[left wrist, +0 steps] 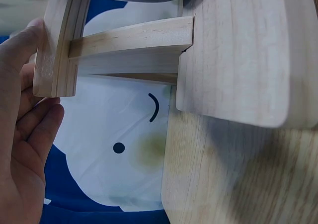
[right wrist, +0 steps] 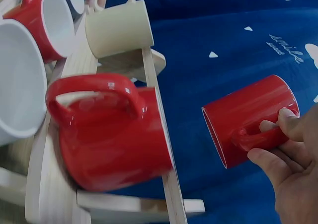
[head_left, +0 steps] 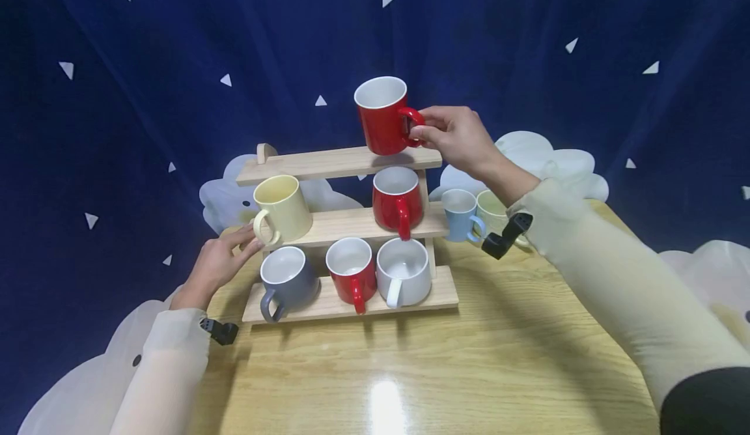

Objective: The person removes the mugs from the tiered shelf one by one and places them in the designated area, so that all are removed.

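Note:
My right hand (head_left: 459, 139) pinches the handle of a straight-sided red mug (head_left: 383, 122), upright with its white inside showing. In the head view the mug's base overlaps the right part of the top board of a three-tier wooden shelf (head_left: 328, 163); the right wrist view shows this red mug (right wrist: 251, 119) beyond the shelf. At the left end of the middle board, my left hand (head_left: 217, 259) grips the board's edge, close beside a yellow mug (head_left: 287, 213). The left wrist view has the left hand (left wrist: 30, 114) with fingers round the board end (left wrist: 54, 60).
A rounded red mug (head_left: 397, 204) stands on the middle board's right. The bottom board holds a grey mug (head_left: 293, 282), a red mug (head_left: 351, 269) and a white mug (head_left: 404, 279). Right of the shelf, a blue mug (head_left: 459, 213) and a pale green mug (head_left: 491, 210) stand on the table (head_left: 498, 357).

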`<state>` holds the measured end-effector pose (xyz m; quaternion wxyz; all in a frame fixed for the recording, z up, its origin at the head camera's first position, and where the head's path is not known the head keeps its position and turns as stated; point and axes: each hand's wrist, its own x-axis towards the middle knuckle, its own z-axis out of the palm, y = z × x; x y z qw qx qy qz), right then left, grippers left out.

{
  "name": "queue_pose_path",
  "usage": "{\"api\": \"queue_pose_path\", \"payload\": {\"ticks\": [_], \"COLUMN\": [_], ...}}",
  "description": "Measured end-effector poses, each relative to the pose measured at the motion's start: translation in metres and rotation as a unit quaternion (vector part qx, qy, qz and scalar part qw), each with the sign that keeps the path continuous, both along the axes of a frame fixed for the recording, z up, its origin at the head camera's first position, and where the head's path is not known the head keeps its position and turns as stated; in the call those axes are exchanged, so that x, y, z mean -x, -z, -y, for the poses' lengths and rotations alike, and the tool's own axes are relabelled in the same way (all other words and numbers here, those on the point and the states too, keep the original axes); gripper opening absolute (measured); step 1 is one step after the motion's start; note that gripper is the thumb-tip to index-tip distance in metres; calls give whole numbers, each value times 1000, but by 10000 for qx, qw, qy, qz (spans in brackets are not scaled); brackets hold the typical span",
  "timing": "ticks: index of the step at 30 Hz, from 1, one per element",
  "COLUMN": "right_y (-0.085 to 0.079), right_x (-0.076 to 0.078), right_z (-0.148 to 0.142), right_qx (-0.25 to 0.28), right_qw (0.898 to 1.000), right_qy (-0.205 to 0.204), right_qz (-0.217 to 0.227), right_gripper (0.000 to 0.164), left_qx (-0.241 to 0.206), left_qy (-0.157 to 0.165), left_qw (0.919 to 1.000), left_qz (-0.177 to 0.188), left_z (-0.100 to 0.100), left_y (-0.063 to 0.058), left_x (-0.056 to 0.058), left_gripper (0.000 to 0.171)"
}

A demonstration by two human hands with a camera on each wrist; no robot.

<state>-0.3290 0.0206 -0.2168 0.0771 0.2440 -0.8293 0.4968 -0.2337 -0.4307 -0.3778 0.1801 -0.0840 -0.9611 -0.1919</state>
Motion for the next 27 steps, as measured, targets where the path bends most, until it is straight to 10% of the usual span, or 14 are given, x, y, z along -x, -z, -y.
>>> {"api": "queue_pose_path", "payload": {"ticks": [27], "right_y": [19], "right_x": [-9], "right_z": [-94], "right_qx": [-284], "right_qw": [9966], "right_qy": [730], "right_qz": [257], "right_gripper": [45], "left_qx": [94], "left_qy": [20], "left_qw": [9999], "left_qz": [-42], "left_z": [5], "left_y": [2], "left_x": [0], "left_gripper": [48]}}
